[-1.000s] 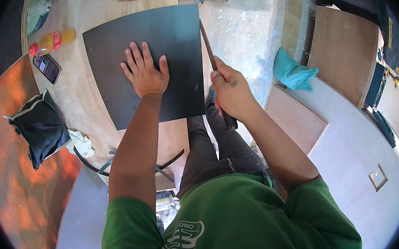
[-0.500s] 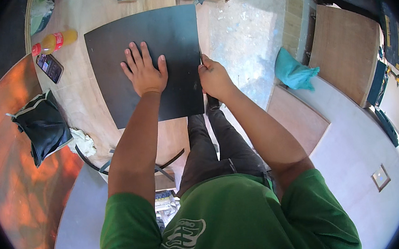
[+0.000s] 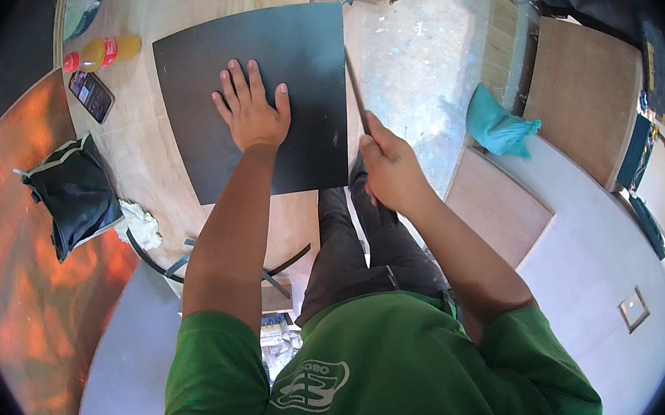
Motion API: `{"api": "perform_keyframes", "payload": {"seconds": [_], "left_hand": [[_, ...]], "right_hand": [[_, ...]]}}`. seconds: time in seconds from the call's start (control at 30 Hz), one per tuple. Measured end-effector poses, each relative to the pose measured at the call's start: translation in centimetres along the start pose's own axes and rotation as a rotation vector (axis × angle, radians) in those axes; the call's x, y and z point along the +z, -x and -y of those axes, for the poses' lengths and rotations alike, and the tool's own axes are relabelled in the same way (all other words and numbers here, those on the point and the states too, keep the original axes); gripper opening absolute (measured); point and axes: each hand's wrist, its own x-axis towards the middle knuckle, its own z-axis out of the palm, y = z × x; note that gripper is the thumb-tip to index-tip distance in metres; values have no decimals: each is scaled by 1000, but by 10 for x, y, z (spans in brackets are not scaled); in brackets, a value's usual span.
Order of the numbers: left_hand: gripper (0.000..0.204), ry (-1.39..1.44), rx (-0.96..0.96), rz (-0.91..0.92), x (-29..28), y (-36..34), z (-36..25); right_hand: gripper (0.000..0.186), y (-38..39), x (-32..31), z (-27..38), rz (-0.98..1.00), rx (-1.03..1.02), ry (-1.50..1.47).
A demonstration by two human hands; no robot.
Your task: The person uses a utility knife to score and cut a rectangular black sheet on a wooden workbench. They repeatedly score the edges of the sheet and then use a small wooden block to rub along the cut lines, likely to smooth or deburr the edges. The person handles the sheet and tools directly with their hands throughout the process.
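Note:
A dark, flat panel (image 3: 310, 130) with a curved far edge lies on the light wooden worktop (image 3: 137, 145). My left hand (image 3: 257, 119) rests flat near the panel's middle, fingers stretched out. Just off the panel's right edge, my right hand (image 3: 394, 166) is wrapped round the near end of a file (image 3: 356, 87). The file's long, thin blade points away from me, close alongside that edge. Its handle is mostly hidden in my fist. I cannot tell whether the blade touches the panel.
Left of the panel are a bottle of orange drink (image 3: 101, 54), a phone (image 3: 92, 96), a black bag (image 3: 74, 194) and a white crumpled cloth (image 3: 140, 224). Dark strips (image 3: 291, 260) lie near my left forearm. A teal bag (image 3: 499, 123) and a wooden box (image 3: 580, 95) stand at right.
My right hand has moved toward me and slightly right, drawing the file back, so more of its blade shows. My left hand stays flat on the panel. The whole view has shifted slightly.

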Motion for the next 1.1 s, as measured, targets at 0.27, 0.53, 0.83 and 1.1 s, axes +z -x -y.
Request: {"api": "perform_keyframes", "payload": {"seconds": [0.27, 0.53, 0.83, 1.1], "left_hand": [[71, 4, 13, -1, -1, -3, -6], [70, 35, 23, -30, 2, -4, -9], [70, 37, 31, -62, 3, -2, -4], [69, 38, 29, -80, 5, 0, 1]], "right_hand": [[53, -43, 23, -53, -7, -89, 10], [50, -32, 35, -65, -40, -88, 52], [49, 1, 36, -59, -3, -15, 17], [50, 32, 31, -59, -6, -87, -75]]}}
